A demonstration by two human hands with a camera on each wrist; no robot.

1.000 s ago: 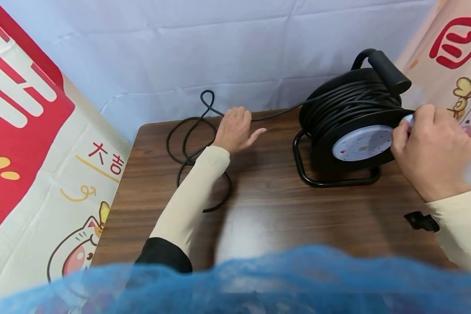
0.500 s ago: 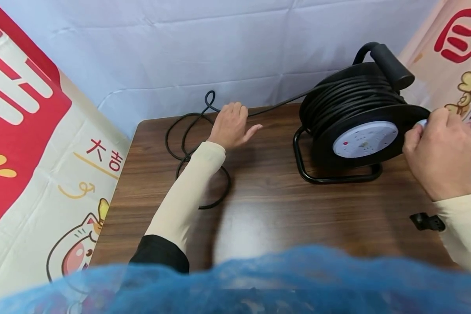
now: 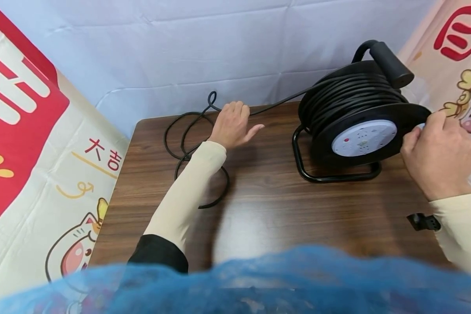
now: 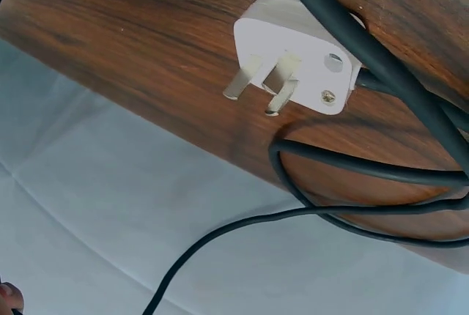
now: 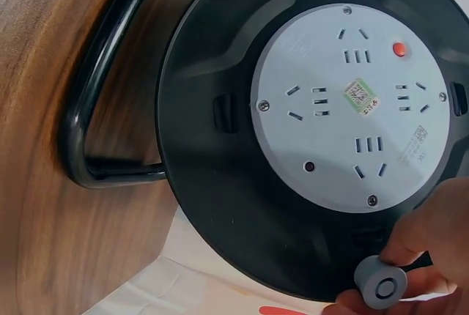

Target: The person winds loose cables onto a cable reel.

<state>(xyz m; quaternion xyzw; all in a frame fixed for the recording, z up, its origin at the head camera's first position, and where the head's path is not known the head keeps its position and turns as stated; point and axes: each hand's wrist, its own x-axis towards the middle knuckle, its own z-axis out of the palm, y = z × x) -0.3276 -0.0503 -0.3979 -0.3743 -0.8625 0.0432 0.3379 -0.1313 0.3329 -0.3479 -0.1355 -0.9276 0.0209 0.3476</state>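
A black cable reel point(image 3: 351, 102) stands on its tubular frame at the right of the table, with cable wound thickly on its drum. My right hand point(image 3: 441, 155) pinches the grey knob point(image 5: 381, 283) on the rim of the reel's flange. A pale socket panel point(image 5: 352, 110) with a red button faces me. Near the table's back edge, my left hand point(image 3: 230, 125) lies over the cable point(image 3: 276, 104) running to the reel, fingers curled round it and thumb out. Loose loops of cable point(image 3: 183, 144) lie left of that hand. A white plug point(image 4: 293, 58) shows in the left wrist view.
The wooden table point(image 3: 274, 209) meets a pale cloth wall point(image 3: 220, 48) at the back. Printed cloths point(image 3: 19, 144) hang at both sides. A small black object point(image 3: 423, 221) is by the right forearm. Blue translucent film point(image 3: 259, 283) crosses the bottom of the head view.
The knob and my right hand have moved slightly right, and the socket panel has turned a little. The cable between left hand and reel is straighter. My left hand stays nearly in place.
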